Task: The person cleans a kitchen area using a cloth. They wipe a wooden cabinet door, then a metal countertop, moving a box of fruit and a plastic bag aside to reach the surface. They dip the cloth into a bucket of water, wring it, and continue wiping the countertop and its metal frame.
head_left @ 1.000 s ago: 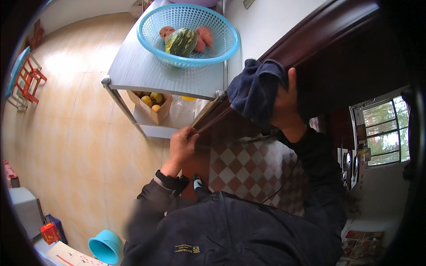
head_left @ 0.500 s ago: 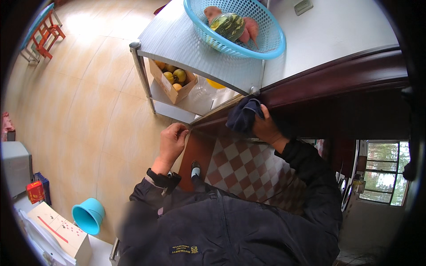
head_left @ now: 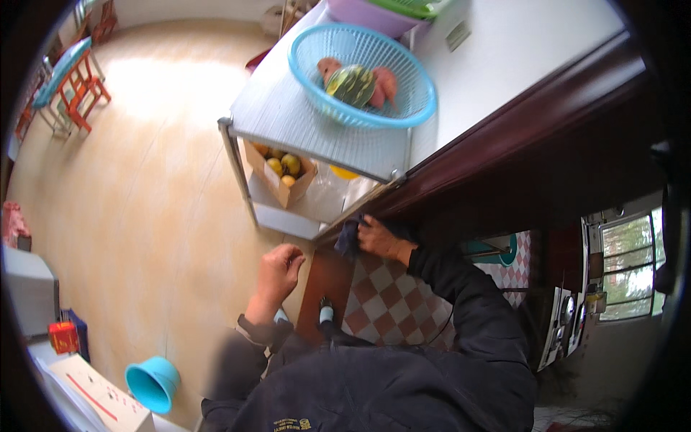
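A dark blue cloth [head_left: 348, 237] is bunched under my right hand [head_left: 380, 239], whose fingers are closed on it. The cloth lies against the dark red-brown door frame [head_left: 421, 194], low down beside the metal shelf's corner. My left hand [head_left: 279, 268] hangs in the air to the left of the frame, its fingers curled in with nothing seen in them. Below both hands is the brown threshold strip [head_left: 324, 277], with my shoe [head_left: 326, 306] on it.
A metal shelf [head_left: 266, 108] ahead bears a blue basket [head_left: 425, 104] of vegetables. A cardboard box [head_left: 288, 193] of fruit is on its lower level. A blue bucket [head_left: 152, 381] stands at lower left. A gas stove [head_left: 565, 327] is at right, beyond a checkered floor [head_left: 389, 295].
My right hand has moved left and down along the door frame with the cloth. My left hand keeps its curled shape. The head view has shifted, showing more of the room ahead.
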Motion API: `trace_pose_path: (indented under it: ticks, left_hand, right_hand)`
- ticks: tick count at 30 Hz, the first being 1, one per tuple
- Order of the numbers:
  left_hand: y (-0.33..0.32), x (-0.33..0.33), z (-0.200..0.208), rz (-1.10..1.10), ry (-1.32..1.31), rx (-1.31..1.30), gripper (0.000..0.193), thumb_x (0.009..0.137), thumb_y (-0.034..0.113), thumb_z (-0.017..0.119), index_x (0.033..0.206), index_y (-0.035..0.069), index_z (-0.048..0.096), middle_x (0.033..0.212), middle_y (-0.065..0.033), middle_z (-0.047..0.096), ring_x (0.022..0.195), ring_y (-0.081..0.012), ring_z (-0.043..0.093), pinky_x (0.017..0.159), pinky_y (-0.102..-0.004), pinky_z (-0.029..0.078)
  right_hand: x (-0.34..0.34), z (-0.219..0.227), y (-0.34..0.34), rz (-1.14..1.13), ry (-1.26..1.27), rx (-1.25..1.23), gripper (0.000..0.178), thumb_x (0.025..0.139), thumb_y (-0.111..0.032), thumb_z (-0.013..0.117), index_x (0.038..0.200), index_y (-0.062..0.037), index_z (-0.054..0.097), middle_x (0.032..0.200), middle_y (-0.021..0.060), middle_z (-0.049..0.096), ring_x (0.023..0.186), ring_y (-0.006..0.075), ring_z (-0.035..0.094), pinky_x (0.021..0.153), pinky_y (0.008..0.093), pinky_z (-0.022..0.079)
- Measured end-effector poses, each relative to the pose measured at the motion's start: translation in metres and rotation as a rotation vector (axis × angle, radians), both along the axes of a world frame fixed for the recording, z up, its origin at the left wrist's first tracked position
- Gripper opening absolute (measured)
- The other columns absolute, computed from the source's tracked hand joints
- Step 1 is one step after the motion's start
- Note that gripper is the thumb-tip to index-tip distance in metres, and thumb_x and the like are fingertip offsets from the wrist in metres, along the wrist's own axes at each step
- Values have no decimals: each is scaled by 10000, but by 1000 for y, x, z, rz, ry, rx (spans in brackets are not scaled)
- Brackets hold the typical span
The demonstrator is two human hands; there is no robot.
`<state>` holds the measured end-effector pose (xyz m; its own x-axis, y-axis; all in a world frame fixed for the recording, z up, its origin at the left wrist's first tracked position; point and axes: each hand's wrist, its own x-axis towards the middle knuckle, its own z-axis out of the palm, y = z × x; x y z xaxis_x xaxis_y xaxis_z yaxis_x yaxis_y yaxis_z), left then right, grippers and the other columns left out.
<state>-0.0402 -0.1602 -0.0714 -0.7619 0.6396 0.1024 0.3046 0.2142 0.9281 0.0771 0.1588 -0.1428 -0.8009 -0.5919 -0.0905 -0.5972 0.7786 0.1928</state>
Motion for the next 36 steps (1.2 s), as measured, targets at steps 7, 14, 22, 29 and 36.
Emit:
trace_pose_path:
  ticks: [7, 14, 22, 29, 36]
  left_hand:
    - [33, -16, 63, -213, 138, 69, 153, 776, 33, 698, 922, 23, 654, 815, -150, 662, 676, -295, 645, 638, -368, 514]
    - [99, -23, 131, -446, 281, 245, 376, 750, 30, 719, 1114, 56, 627, 974, -133, 669, 774, -294, 663, 697, -373, 525]
    - [178, 11, 166, -430, 566, 419, 908, 697, 47, 788, 1475, 69, 319, 1391, -220, 427, 1244, -430, 449, 1037, -472, 394]
    - [211, 30, 167, -244, 642, 379, 949, 688, 47, 784, 1486, 24, 271, 1404, -264, 392, 1301, -433, 396, 1085, -494, 330]
    - [230, 38, 159, -113, 750, 413, 878, 731, 62, 750, 1453, -24, 258, 1364, -274, 387, 1256, -453, 398, 1061, -527, 321]
  right_hand:
    - [41, 150, -38, -548, -550, -710, 345, 714, -96, 762, 1028, -79, 620, 954, 119, 556, 959, 314, 558, 851, 428, 466]
    - [108, 388, -34, -886, 683, -465, 463, 810, -223, 794, 1195, -43, 608, 1183, 146, 614, 1132, 254, 582, 990, 391, 473]
    - [69, 449, -8, -763, 1356, 21, 648, 870, -479, 681, 1300, -14, 542, 1377, 319, 420, 1278, 487, 419, 1084, 585, 304]
    - [30, 435, 10, -677, 1017, 208, 577, 915, -491, 534, 1382, -154, 497, 1447, 124, 465, 1382, 321, 369, 1153, 609, 58]
    - [35, 559, 21, -578, 1080, 300, 609, 826, -445, 640, 1348, -152, 526, 1397, 135, 515, 1362, 341, 402, 1161, 632, 11]
